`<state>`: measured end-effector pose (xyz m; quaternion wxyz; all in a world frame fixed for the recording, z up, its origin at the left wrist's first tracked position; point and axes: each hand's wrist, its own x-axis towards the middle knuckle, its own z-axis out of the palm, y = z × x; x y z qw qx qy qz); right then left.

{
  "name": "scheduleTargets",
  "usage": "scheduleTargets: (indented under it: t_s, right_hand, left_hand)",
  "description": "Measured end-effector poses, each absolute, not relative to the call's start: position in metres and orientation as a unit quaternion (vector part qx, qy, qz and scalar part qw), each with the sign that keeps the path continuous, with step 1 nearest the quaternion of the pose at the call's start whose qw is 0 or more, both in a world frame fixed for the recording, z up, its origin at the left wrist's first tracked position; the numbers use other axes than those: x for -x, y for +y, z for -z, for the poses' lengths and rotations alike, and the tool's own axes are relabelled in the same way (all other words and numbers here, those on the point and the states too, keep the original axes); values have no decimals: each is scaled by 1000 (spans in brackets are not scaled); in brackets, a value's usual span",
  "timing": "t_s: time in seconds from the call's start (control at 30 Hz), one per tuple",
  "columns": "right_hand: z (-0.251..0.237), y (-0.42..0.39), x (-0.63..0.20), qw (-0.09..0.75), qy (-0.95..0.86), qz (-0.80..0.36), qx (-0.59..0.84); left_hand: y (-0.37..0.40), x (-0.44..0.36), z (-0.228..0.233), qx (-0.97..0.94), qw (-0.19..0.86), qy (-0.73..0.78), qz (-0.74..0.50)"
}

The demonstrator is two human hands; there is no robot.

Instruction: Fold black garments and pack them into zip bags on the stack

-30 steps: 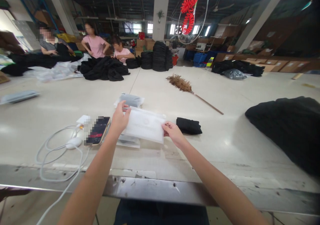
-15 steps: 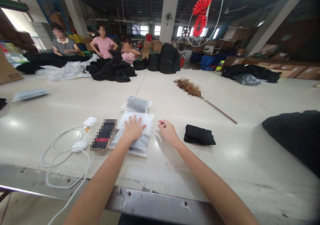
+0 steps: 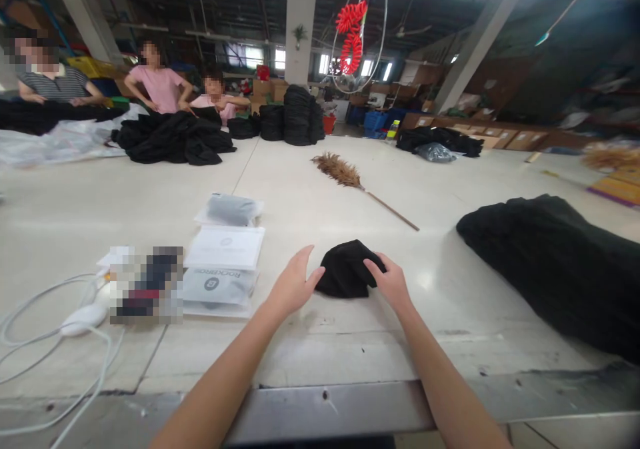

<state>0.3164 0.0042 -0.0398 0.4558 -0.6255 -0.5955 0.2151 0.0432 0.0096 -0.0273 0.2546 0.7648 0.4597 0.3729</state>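
Note:
A black folded piece of cloth [image 3: 346,270], too plain to tell which garment it is, is bunched up in the middle near the table's front. My right hand [image 3: 394,284] grips its right side, thumb on top and the other fingers hidden behind. At its left edge, my left hand [image 3: 294,284] has fingers stretched out and thumb apart, the thumb tip at or against the cloth. Further left lies a frosted plastic bag [image 3: 220,292] with dark contents and printed lettering. A white card or packet [image 3: 225,247] rests at its far end, with another filled bag [image 3: 231,210] behind.
A phone [image 3: 153,282] and a white cable with a round puck [image 3: 83,319] lie at left. A feather duster [image 3: 340,170] rests beyond my hands. A large black cloth heap [image 3: 555,262] covers the right side. Three people stand across the table near black cloth piles [image 3: 175,136].
My left hand has left the white packet and bag and moved right to the black cloth. My right hand has taken hold of that cloth, now drawn up and bunched. The view has turned right.

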Motion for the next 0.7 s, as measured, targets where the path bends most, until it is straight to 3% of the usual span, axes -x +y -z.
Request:
scheduleTargets:
  t_s: [0.1, 0.2, 0.33, 0.53, 0.7]
  right_hand:
    - [39, -1, -302, 473, -579, -309, 587]
    - [47, 2, -297, 425, -601, -322, 595]
    - [57, 10, -306, 376, -627, -204, 651]
    - [44, 0, -314, 413, -684, 19, 601]
    - [32, -20, -284, 228, -846, -45, 479]
  left_hand:
    - [-5, -62, 44, -731, 311, 476, -377]
    - [-9, -55, 47, -757, 277, 500, -316]
    - [-6, -39, 38, -789, 179, 529, -255]
    - [-5, -42, 43, -816, 136, 534, -173]
    - [-6, -45, 47, -818, 87, 546, -158]
